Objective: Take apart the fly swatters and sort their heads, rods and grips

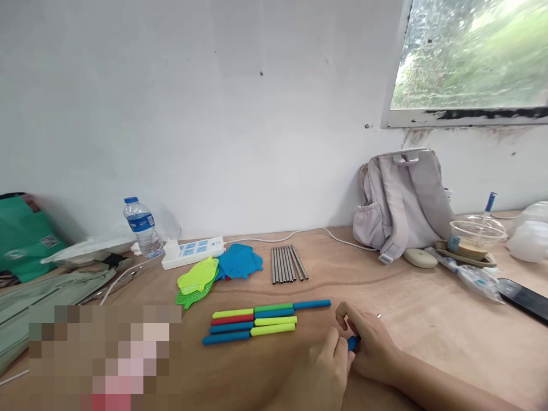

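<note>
Fingers (341,348) of the bare left hand (324,368) are drawn narrow around a short, round, blue plastic-looking tube (353,343), low over the brown wood-grained counter (454,342). The bare right hand (377,342) curls round the same tube from the other side, its index finger arched; just past its knuckles shows a bright metal tip (379,315), perhaps the end of a slim rod running through the grip, though the palm is hidden and I cannot tell.

The tube should be light, fairly stiff and hard to break, and perhaps a little slippery if the fingers are damp; its middle seems the steadiest place for thumb and fingertips, leaving the ends free. Bare metal would likely be harder and slicker, best pinched close to the end in use.

Just beyond, to the left, similar tubes in yellow, green, red and blue (274,322) lie end to end in close rows. Farther back, thin silver metal rods (287,264) lie side by side. To their left, flat perforated plastic swatter heads in blue, yellow and green (240,261) overlap; they look thin and bendy, best lifted by the edge. Near them sits a white power strip (171,260). To the right, a pale grey fabric backpack (405,200) leans against the white wall (274,114).
</note>
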The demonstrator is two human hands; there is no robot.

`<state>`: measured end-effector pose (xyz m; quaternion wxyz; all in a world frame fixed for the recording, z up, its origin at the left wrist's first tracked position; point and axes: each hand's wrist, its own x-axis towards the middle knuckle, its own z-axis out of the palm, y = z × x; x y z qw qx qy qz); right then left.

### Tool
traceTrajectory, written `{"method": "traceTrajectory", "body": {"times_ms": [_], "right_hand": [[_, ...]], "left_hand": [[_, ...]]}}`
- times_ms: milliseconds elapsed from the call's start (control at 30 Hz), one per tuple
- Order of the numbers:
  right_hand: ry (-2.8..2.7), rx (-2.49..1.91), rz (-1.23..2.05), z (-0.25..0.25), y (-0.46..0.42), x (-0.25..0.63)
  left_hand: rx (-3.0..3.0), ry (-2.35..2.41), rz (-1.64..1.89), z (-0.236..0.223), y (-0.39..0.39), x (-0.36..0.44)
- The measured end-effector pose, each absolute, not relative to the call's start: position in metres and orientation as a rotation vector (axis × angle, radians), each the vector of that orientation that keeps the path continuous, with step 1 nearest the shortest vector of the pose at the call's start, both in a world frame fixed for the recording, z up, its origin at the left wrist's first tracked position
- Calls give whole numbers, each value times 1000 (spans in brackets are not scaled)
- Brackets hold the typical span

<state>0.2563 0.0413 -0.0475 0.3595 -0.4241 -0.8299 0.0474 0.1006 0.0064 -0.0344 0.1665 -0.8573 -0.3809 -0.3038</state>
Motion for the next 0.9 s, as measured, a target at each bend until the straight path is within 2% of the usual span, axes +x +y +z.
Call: {"method": "traceTrajectory", "body": {"times_ms": [333, 433, 500, 567, 633, 700, 767, 900], "right_hand": [[-2100, -936, 244, -39, 37, 244], [-2106, -846, 287, -36, 38, 247], [-2101, -816, 262, -35, 40, 250], [-2104, -827, 206, -34, 42, 254], [-2133, -824, 172, -33, 44, 257], [-2165, -802, 166, -32, 45, 258], [-2188, -771, 167, -32, 45, 258], [-2218, -715, 190, -32, 45, 258]], "left_hand": [[-2256, -1005, -697, -27, -11, 112], [-2636, -1023, -732, 9, -8, 100], [-2856, -1230, -853, 44, -3, 84], [-2867, -1393, -1040, 73, 11, 62], [-2725, -1491, -1071, 86, 34, 37], [-2519, -1626, -928, 81, 64, 11], [-2342, -1695, -627, 63, 92, -14], [-2335, -1707, -512, 24, 122, -47]]}}
